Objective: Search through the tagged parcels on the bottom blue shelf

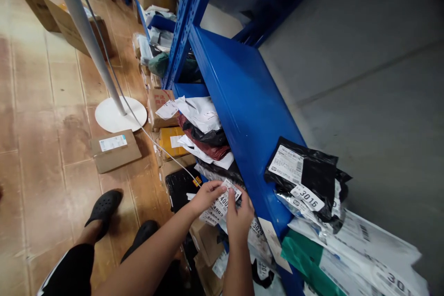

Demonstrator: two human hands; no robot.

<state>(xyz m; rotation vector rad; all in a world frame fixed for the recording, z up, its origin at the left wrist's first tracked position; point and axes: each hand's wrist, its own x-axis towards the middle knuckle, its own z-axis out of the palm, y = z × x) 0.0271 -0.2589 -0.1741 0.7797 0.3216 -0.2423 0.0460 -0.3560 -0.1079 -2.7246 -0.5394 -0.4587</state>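
Between my two hands is a strip of white number labels (217, 210), printed with rows such as 4003 and hanging down over the shelf edge. My left hand (208, 194) pinches its upper left side with thumb and fingers. On the other side my right hand (239, 210) grips the top right part, thumb on the front. Just behind the hands runs the edge of a blue metal shelf (239, 101). To the right on that shelf lies a black plastic parcel (317, 175) with a white label and a 3016 sticker.
Bagged parcels (204, 115) and cardboard boxes fill the lower shelf. Below the black parcel are green and white mailing bags (305, 249). On the wooden floor are a small carton (116, 152) and a stand's round white base (121, 114), its cable stretching towards my hands. A grey wall is at right.
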